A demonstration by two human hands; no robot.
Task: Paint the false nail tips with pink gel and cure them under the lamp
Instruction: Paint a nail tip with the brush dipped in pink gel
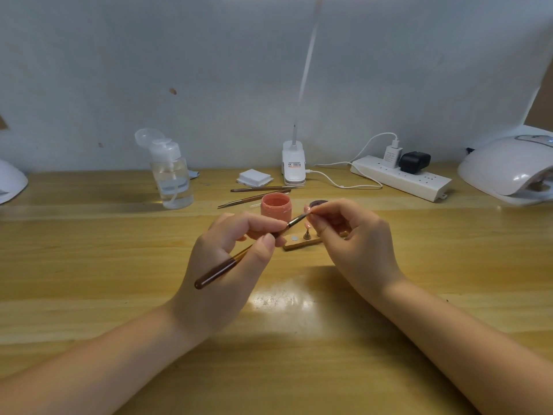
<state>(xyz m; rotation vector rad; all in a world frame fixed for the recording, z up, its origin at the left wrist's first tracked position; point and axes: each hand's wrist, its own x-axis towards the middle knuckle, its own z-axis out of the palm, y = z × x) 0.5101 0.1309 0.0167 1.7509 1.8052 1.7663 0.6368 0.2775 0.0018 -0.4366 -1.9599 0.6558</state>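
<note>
At the far left edge a white domed device [10,182] sits on the wooden table [89,265], only partly in view. Right of it stands a clear pump bottle [172,175] with its flip cap open, holding clear liquid.

Your left hand [227,265] is raised above the table centre with the fingers curled; thumb and forefinger pinch a dark-handled brush [239,256] like a pen, its handle slanting down to the lower left and its tip reaching up to the right. Behind that hand lie two thin brushes [257,194] on the table, and beyond them a small stack of white pads [254,177]. The open pink gel pot [276,208] stands just past your left fingertips.

A white clip lamp [294,166] sits at the back, its thin neck rising out of view. In front, a small wooden stand [302,243] lies between your hands, carrying a round metal disc and one upright holder with a pink nail tip [307,225] on top.

Your right hand [353,235] has its thumb and forefinger pressed together on a false nail tip [308,209], with the brush tip meeting it; the other fingers are curled. A dark lid [318,203] shows just behind.

Further right, a white power strip [401,178] holds a white charger and a black adapter. At the far right sits the white curing lamp [508,166].
</note>
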